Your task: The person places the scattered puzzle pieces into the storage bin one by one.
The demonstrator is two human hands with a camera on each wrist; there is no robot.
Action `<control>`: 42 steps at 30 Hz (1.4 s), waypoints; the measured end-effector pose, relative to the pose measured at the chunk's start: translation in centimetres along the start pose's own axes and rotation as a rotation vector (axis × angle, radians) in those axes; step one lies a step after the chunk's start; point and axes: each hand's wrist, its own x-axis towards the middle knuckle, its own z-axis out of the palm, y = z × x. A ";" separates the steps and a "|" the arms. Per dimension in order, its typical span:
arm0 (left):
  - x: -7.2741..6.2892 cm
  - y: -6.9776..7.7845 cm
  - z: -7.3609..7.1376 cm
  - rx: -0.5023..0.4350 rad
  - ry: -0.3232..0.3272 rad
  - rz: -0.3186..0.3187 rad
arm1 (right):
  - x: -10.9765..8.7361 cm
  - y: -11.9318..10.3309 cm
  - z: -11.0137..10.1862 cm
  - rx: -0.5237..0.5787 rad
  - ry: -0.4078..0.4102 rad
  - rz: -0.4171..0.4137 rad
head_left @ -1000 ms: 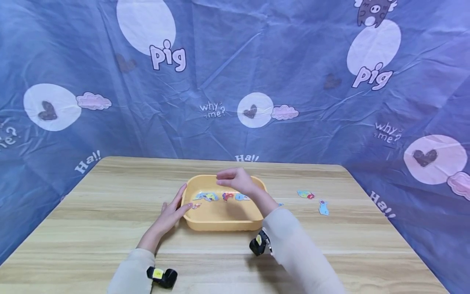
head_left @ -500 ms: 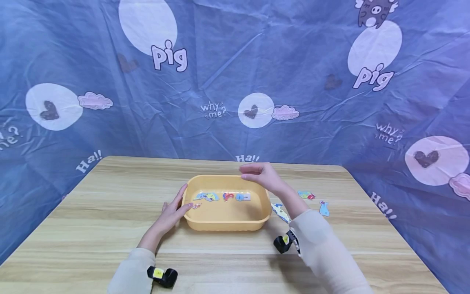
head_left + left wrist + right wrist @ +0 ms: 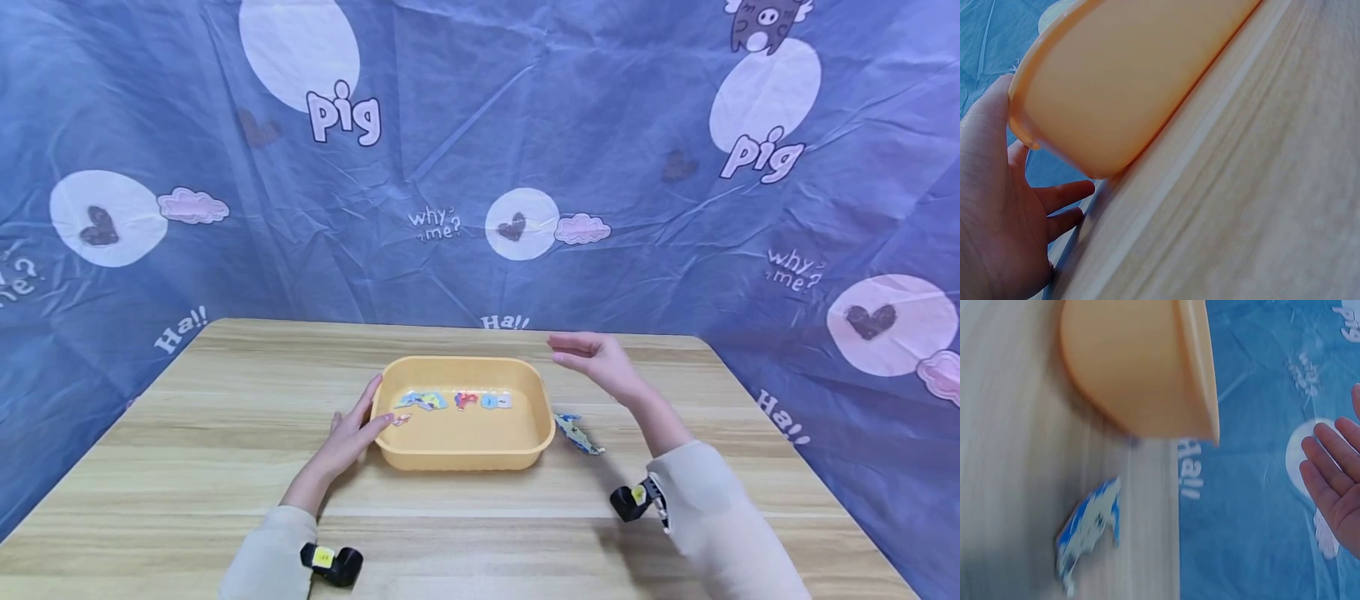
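My left hand (image 3: 347, 443) holds the left end of a yellow-orange plastic tray (image 3: 463, 460), thumb over the rim and the other fingers along the outer wall. Inside the tray lie several flat, colourful cut-out pieces: a blue-yellow one (image 3: 422, 402), a red one (image 3: 466, 401), a blue-white one (image 3: 496, 401) and a small one (image 3: 402, 420) by the thumb. Up in the air, right of the tray, is my right hand (image 3: 603, 367), fingers extended and nothing in it. Below it on the table, a long blue-and-cream piece (image 3: 1090, 525) rests close to the tray's right end.
The wood-grain table (image 3: 420, 533) reaches back to a blue printed cloth (image 3: 420, 275) hanging behind it. Black wrist cameras sit on the left wrist (image 3: 333, 565) and the right wrist (image 3: 637, 498). The right forearm (image 3: 660, 421) covers part of the table's right side.
My right hand has moved right, from over the tray to beyond its right end. The long piece there has come into view; two pieces farther right are now hidden. The left hand stays put.
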 end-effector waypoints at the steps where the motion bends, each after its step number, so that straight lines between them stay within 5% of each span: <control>1: 0.0 0.0 0.0 -0.002 -0.001 0.000 | -0.1 0.6 -0.4 0.001 0.010 0.005; 16: -0.1 0.1 -0.1 0.010 0.006 0.002 | -3.9 5.5 -4.8 -0.139 0.158 0.111; 34: 0.0 0.2 -0.1 0.010 0.003 -0.022 | -5.8 9.5 -8.3 -0.273 0.110 0.253; 42: 0.0 0.2 -0.1 0.011 0.007 -0.008 | -6.0 11.2 -9.0 -0.221 0.145 0.333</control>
